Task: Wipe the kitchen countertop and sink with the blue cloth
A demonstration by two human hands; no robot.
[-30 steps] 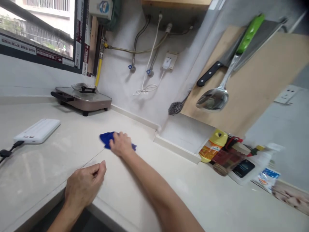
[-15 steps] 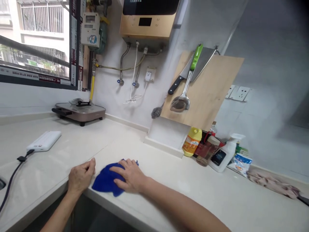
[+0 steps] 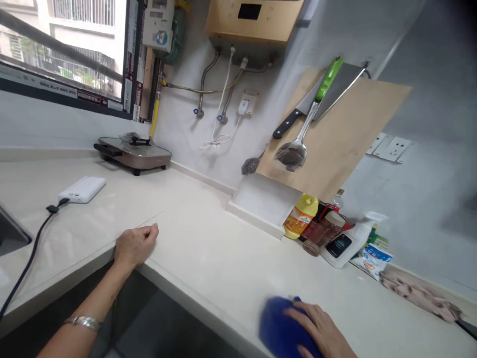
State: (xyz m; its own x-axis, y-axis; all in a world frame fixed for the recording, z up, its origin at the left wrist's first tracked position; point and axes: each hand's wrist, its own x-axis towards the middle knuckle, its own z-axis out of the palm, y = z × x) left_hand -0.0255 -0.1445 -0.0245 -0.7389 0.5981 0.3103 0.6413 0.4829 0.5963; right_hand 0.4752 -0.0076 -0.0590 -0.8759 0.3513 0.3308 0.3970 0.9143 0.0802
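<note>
A blue cloth (image 3: 278, 323) lies bunched on the white countertop (image 3: 201, 238) near its front edge, slightly blurred. Over its right side my right hand (image 3: 322, 330) is pressed down, fingers curled onto the fabric. At the inner corner of the counter my left hand (image 3: 136, 244) rests as a loose fist, with nothing visible in it. A silver bracelet (image 3: 84, 321) circles the left wrist.
On the left are a white power bank (image 3: 82, 189) with a black cable and an electric pan (image 3: 134, 153). Along the wall stand a yellow bottle (image 3: 301, 216), a white spray bottle (image 3: 348, 241) and a crumpled cloth (image 3: 419, 298). A cutting board (image 3: 346, 129), cleaver and ladle hang above.
My right hand has slid the blue cloth rightward and nearer along the counter, away from my left hand. The left fist stays at the corner. The view has shifted a little.
</note>
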